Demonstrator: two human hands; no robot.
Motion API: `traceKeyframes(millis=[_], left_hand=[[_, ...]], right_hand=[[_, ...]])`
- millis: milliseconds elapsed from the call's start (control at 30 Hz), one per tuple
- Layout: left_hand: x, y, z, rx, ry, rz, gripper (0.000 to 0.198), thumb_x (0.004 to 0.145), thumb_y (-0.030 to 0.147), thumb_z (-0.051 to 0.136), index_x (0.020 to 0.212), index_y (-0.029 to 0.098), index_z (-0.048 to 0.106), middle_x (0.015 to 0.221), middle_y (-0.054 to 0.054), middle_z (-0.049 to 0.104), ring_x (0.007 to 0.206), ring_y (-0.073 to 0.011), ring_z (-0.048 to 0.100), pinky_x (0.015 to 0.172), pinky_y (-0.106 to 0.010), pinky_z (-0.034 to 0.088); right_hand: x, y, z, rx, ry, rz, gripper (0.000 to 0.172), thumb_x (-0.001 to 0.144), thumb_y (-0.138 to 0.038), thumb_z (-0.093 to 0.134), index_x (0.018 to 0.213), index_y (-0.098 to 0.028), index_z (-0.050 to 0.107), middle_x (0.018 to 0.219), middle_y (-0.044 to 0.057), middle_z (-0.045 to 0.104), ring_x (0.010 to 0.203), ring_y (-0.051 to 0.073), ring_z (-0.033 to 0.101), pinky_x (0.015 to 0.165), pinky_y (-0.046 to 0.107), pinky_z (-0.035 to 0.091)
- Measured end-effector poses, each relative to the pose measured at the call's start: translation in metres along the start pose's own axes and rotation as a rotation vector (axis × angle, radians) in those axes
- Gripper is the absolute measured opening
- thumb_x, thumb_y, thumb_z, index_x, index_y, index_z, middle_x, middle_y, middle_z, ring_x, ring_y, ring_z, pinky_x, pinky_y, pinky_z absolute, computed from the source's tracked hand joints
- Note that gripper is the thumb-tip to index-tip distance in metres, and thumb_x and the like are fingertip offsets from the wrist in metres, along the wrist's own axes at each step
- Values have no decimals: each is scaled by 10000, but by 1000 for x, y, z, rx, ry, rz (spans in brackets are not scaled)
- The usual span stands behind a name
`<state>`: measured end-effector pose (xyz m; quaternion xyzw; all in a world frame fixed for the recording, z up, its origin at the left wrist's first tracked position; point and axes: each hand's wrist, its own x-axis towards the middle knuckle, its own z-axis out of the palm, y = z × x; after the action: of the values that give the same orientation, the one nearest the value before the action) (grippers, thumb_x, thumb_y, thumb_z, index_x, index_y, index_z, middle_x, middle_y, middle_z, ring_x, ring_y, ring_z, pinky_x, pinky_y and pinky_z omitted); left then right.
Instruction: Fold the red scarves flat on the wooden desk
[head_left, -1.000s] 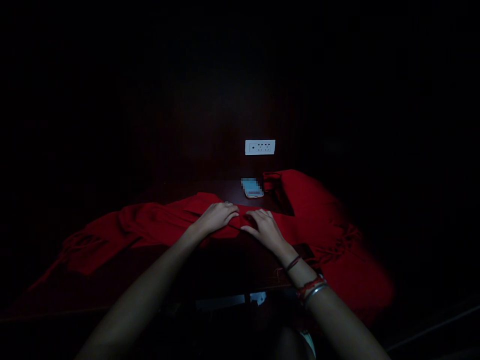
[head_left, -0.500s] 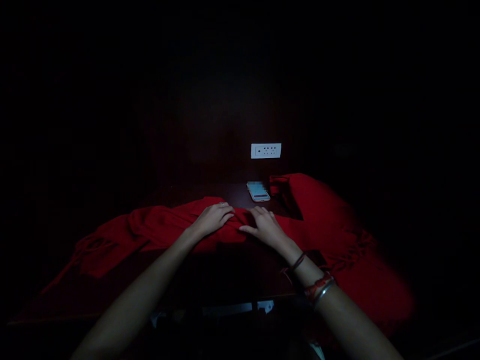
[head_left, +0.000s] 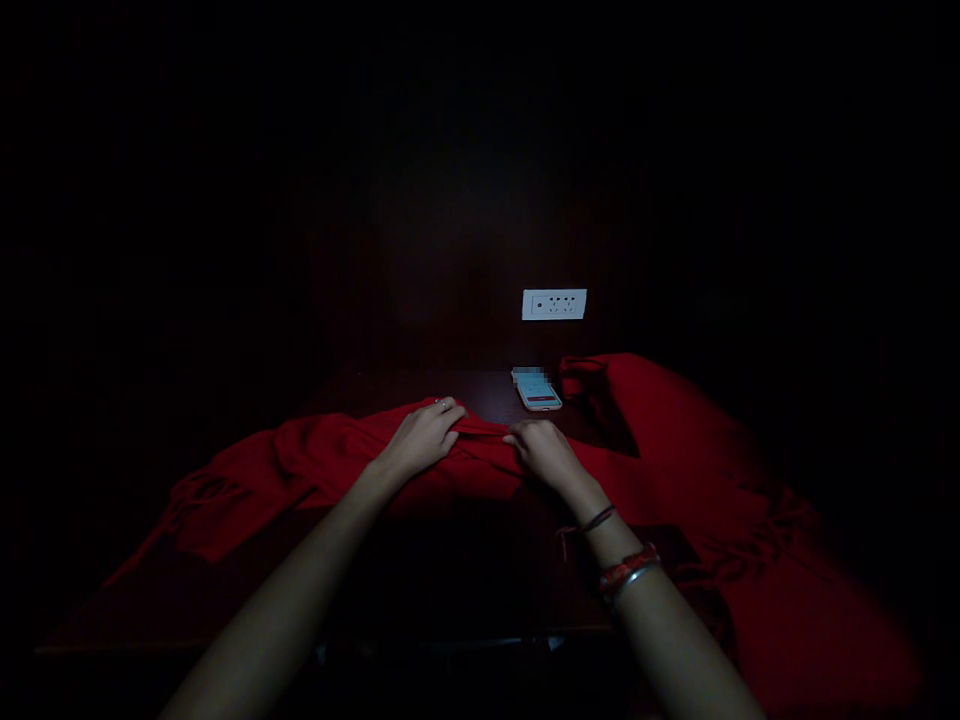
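A red fringed cloth, like a scarf or shawl (head_left: 300,445), stretches across a dark table. My left hand (head_left: 424,437), with a ring on one finger, is closed on the cloth near its middle. My right hand (head_left: 546,449) pinches the same cloth a little to the right, and a fold is drawn between the two hands. Bracelets circle the right wrist. To the right, the cloth spreads wide and hangs toward the near edge, its fringe partly lost in shadow. Tassels also show at its left end.
A phone (head_left: 537,390) with a lit screen lies on the table (head_left: 487,392) beyond my right hand. Above it, a white socket plate (head_left: 554,304) is fixed to the dark wall. Most of the surroundings are too dark to make out.
My right hand has gone from loosely spread fingers to a pinch on the cloth. The fold between my hands is pulled tauter. The view has shifted slightly left.
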<state>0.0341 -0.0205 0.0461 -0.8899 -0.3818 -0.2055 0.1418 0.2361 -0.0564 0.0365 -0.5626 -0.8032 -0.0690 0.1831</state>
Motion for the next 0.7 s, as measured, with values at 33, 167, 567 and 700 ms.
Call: traceKeyframes(millis=[33,167,567,700], left_hand=[[0,0,0,-17,1,2,191,743,133,419,910,179,500,960,-52,518,883,-181,499,792,-291,400],[0,6,5,-62,1,17,187,770,165,414,941,170,491,941,-51,527,891,-177,492,793,-287,396],[-3,-7,-14,51,3,16,143,743,203,468,877,166,499,867,-45,534,811,-182,502,758,-303,387],[-3,-6,-6,2,1,31,157,758,214,457,901,162,496,922,-54,537,852,-180,497,786,-297,377]], right_hand=[[0,-1,1,-3,13,-5,218,825,-282,405,843,-169,591,823,72,615,761,154,540,655,241,340],[0,-10,2,35,157,-97,363,739,-359,532,1049,-171,509,964,69,567,896,179,481,736,268,330],[5,-9,4,-23,143,-37,201,816,-267,426,767,-170,594,766,45,578,754,151,494,678,263,305],[4,-12,4,17,182,-54,228,811,-301,430,945,-184,573,861,54,574,827,169,479,712,276,312]])
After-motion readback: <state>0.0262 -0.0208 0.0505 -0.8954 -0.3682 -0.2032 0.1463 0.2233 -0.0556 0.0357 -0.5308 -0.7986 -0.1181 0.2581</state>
